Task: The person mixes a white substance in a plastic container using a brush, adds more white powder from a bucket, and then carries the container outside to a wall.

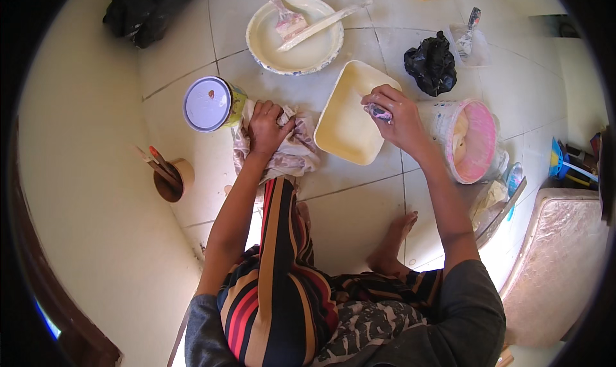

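My left hand [267, 127] has its fingers curled on a crumpled, patterned rag [293, 152], by a paint can [208, 103] with a pale lid. In my right hand [394, 119] is a paint-smeared tool handle [380, 111]. Its working end points into a cream plastic tray [349, 121] and is mostly hidden, so I cannot tell a brush from a scraper. The tray lies tilted on the floor between my hands, with a pale yellow inside. Beyond it, a round basin [257, 27] of whitish liquid holds a paint brush [289, 22] and a coated stick [327, 25].
A pink-stained bucket [474, 140] lies on its side near my right forearm. Behind it are a crumpled black plastic bag [431, 66] and a container holding a paint-smeared tool [468, 42]. A brown cup with brushes [175, 181] stands at the left wall. A cushion [558, 266] sits right.
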Motion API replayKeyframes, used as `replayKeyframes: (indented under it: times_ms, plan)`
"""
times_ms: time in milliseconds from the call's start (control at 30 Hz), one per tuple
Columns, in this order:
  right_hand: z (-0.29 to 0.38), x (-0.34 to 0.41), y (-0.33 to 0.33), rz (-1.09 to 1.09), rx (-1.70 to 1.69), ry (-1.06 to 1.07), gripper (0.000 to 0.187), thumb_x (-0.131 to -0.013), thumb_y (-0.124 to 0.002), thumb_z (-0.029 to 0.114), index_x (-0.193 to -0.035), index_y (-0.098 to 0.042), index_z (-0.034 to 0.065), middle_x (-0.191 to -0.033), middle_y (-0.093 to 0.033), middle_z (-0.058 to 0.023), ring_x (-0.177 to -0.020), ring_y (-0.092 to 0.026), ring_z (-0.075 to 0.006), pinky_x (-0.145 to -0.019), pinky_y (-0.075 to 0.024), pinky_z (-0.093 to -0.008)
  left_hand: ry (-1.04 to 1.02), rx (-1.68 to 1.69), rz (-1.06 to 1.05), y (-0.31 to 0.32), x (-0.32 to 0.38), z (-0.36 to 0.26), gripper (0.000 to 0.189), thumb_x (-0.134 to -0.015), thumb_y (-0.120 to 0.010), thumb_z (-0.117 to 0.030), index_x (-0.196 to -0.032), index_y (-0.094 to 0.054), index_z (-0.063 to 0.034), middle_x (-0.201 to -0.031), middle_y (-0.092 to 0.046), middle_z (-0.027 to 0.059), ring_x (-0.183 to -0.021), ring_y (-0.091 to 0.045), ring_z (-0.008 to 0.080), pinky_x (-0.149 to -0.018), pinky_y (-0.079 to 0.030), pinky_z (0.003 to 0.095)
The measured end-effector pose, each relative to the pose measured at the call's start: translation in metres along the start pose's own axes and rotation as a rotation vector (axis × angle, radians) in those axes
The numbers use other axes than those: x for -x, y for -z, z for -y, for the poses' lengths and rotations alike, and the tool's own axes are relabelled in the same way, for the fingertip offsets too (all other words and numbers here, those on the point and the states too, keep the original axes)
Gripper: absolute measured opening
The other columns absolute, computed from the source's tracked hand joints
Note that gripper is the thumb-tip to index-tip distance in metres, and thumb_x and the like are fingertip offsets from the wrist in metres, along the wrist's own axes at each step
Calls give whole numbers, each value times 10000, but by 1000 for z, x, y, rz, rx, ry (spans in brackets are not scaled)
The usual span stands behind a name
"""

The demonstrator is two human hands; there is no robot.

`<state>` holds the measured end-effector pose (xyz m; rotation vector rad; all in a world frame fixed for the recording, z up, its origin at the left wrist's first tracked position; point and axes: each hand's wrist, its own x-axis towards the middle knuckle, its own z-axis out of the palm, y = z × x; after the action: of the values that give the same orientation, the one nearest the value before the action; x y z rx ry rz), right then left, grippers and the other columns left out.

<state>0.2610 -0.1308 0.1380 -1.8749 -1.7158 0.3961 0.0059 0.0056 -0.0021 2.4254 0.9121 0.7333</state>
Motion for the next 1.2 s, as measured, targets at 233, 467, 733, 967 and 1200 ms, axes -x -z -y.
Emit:
replayKeyframes:
  times_ms: [233,467,733,967,1200]
  plan:
    - [-8,-13,6,-29,-144,-67,164,-786,-702,29,-944,-680,64,-903,-635,-77,-799,-644,-272,-725,-514,-349,-7,-1,2,-3,-1,1,280,-658,-794,-197,-771,-598,-32,-839,-579,125,-858,-544,336,-757,-476,434]
    - [1,-28,6,-29,-163,-69,145,-797,-692,28,-941,-680,40,-936,-653,-89,-800,-658,-278,-731,-522,-337,24,-12,27,1,1,3,266,-659,-785,-194,-766,-603,-32,-848,-583,127,-855,-547,333,-757,-479,429]
    - [10,-27,3,94,-239,-87,154,-809,-683,-2,-958,-674,32,-953,-650,-92,-822,-664,-264,-741,-527,-322,4,5,9,2,2,3,272,-658,-789,-197,-761,-598,-34,-838,-579,124,-855,-548,332,-765,-479,425]
    - [15,-22,0,147,-304,-129,166,-788,-682,-3,-946,-679,47,-955,-650,-98,-841,-655,-282,-748,-522,-339,-1,-6,9,-1,0,3,279,-654,-793,-202,-760,-597,-35,-831,-578,121,-856,-549,331,-756,-479,427]
    - [8,-25,2,33,-39,-40,212,-763,-690,-6,-966,-679,54,-963,-651,-92,-851,-658,-274,-749,-525,-334,-12,29,-22,-1,-2,0,278,-653,-793,-201,-764,-600,-35,-833,-577,120,-857,-547,331,-757,-477,425]
